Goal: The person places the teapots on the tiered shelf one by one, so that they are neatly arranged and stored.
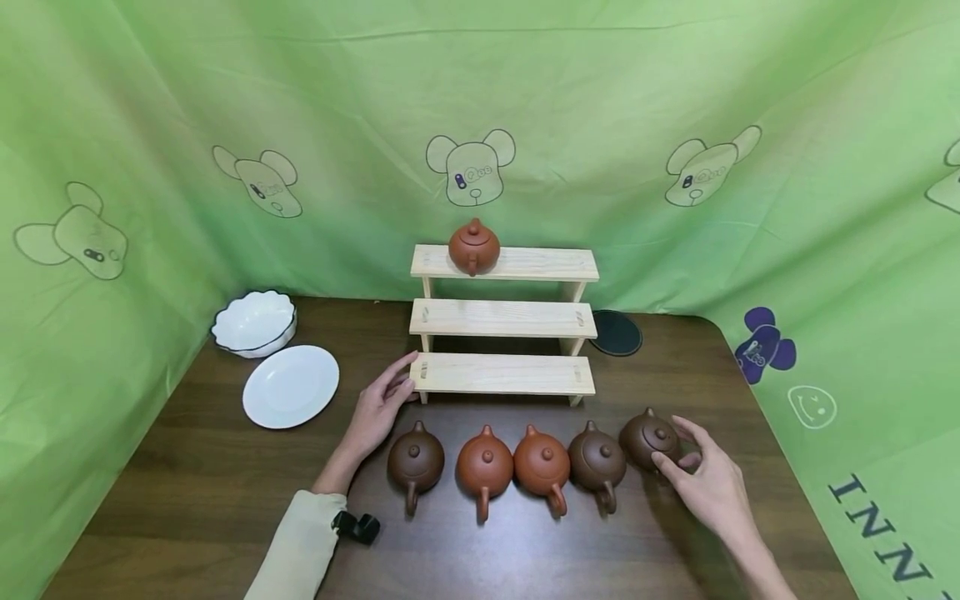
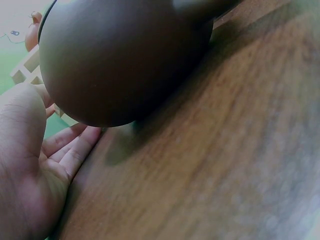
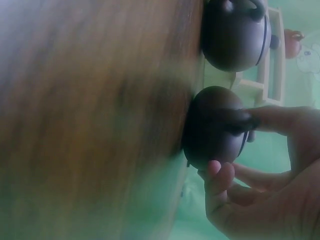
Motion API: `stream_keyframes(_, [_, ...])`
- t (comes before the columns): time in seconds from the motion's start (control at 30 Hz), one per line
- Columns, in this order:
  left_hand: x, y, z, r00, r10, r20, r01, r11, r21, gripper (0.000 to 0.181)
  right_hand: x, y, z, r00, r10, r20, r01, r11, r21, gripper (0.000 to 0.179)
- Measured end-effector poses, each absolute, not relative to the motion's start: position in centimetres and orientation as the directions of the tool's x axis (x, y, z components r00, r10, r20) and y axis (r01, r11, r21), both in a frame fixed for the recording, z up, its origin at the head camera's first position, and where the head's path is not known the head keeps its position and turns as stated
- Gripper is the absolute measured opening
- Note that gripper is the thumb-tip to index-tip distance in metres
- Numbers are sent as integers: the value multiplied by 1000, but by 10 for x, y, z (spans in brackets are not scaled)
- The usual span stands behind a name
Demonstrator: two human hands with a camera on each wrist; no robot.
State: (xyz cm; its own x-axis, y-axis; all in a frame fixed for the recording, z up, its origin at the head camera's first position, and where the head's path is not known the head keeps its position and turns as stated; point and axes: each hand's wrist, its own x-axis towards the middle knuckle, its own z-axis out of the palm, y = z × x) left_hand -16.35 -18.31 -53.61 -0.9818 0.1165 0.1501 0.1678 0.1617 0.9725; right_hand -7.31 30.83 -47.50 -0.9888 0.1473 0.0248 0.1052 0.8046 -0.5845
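My right hand (image 1: 708, 483) grips the dark brown teapot (image 1: 647, 435) at the right end of the row, thumb on the near side by its handle and fingers at its right side. In the right wrist view this teapot (image 3: 212, 135) is held between thumb and fingers. My left hand (image 1: 378, 408) touches the left end of the wooden three-tier stand's lowest step (image 1: 502, 373) with extended fingers. Just in front of that hand is another dark brown teapot (image 1: 416, 460), large in the left wrist view. An orange-brown teapot (image 1: 474, 248) sits on the top step.
Two orange-brown teapots (image 1: 485, 468) and a dark brown teapot (image 1: 597, 458) fill the middle of the row on the wooden table (image 1: 187, 500). At the left are a white scalloped bowl (image 1: 255, 323) and a white plate (image 1: 291, 387). A dark round mat (image 1: 617, 333) lies right of the stand.
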Motion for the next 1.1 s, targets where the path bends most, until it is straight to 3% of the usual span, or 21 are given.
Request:
stream_keyframes(0.23, [-163,-183,-536,-983,110,147,164,168,972,49,-71,310,-478,-985,136,103,49,803,-594,67])
stream_keyframes(0.43, [-164,-183,-537,-980,123,154,173,163,971,50,-65,312,-476,-979,185,83,91,765,-638,64])
stream_keyframes(0.7, [-164,-183,-537,-978,127,167,188,173,967,49,-57,319,-474,-965,245,94,138,780,-611,27])
stream_keyframes(0.93, [-165,-183,-539,-976,129,174,194,166,967,49,-51,326,-474,-971,219,-93,227,737,-636,32])
stream_keyframes(1.1, [-165,-184,-542,-970,129,207,226,153,962,49,-51,325,-479,-954,206,-218,300,605,-738,35])
